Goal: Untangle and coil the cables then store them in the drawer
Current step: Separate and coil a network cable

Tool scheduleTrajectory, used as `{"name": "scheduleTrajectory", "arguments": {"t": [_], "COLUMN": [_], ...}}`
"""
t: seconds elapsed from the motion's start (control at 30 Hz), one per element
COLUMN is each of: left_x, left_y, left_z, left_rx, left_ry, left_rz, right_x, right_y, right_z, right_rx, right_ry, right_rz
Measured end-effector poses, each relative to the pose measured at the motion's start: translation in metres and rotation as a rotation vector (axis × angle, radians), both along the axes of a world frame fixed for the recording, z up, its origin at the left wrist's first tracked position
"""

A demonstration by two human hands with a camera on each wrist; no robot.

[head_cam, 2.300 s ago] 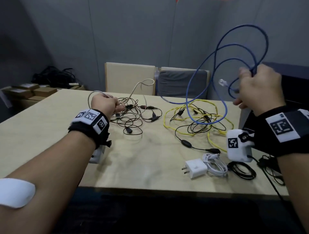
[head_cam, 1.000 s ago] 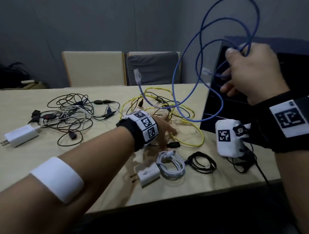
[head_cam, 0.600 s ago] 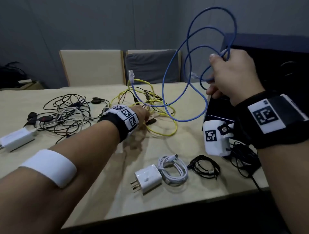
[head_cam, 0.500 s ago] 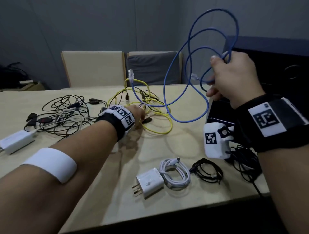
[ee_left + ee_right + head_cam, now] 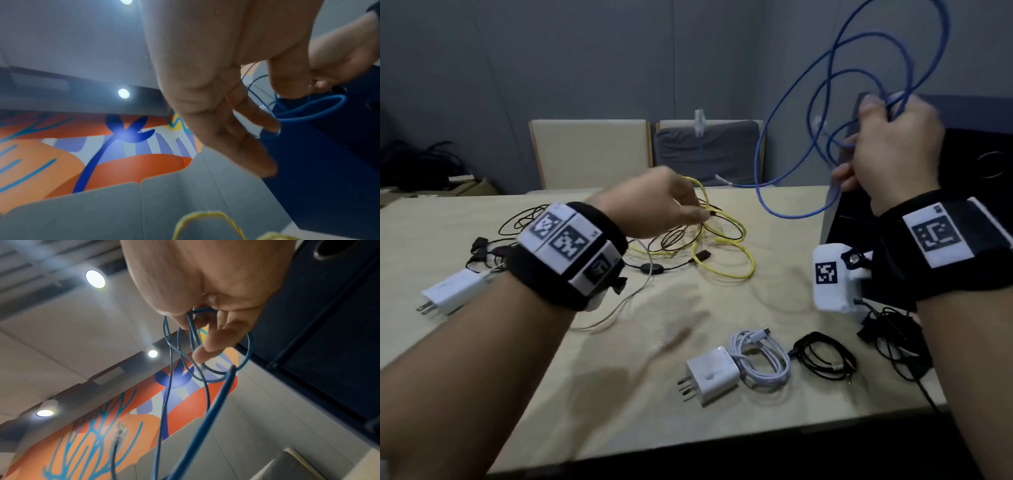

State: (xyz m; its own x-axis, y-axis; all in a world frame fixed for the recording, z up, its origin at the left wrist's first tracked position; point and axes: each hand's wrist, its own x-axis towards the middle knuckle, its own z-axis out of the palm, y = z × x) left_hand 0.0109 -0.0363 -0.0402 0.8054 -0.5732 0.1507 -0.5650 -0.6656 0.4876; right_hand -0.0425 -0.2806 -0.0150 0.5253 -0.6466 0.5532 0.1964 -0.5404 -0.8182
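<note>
From the head camera we see the right hand raised at about 2 o'clock, its fingers curled around several loops of the blue cable. The loops rise above the hand and one long bight hangs down toward the table. One clear plug of the blue cable dangles in the air at 12 o'clock, in front of the chairs.

The right wrist camera adds what the head view hides: the blue cable runs between thumb and curled fingers, and the clear plug hangs at about 7 o'clock in that picture.

The left hand hovers over the yellow cable, which lies tangled with thin black cables at the middle of the table. The head view is blurred here, and we cannot tell whether the fingertips pinch a strand. The left wrist camera shows the left fingers extended and loosely bent with nothing clearly in them, a bow of yellow cable below at 6 o'clock, and the right hand with blue loops at 2 o'clock.

Only the head view shows the near edge: a white charger beside a coiled white cable at 5 o'clock, then a coiled black cable. A second white charger lies at 9 o'clock.

Both wristbands carry square black-and-white code marks; we can read no lettering anywhere.
</note>
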Motion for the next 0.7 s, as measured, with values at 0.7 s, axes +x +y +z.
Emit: {"name": "scheduleTrajectory", "arguments": {"t": [0.7], "left_x": [0.047], "left_y": [0.048], "left_z": [-0.003], "left_rx": [-0.040], "left_ry": [0.015], "left_rz": [0.112], "right_x": [0.078], "right_y": [0.066], "right_z": [-0.032], "right_rx": [0.144], "right_ry": [0.199], "right_rz": [0.494]}}
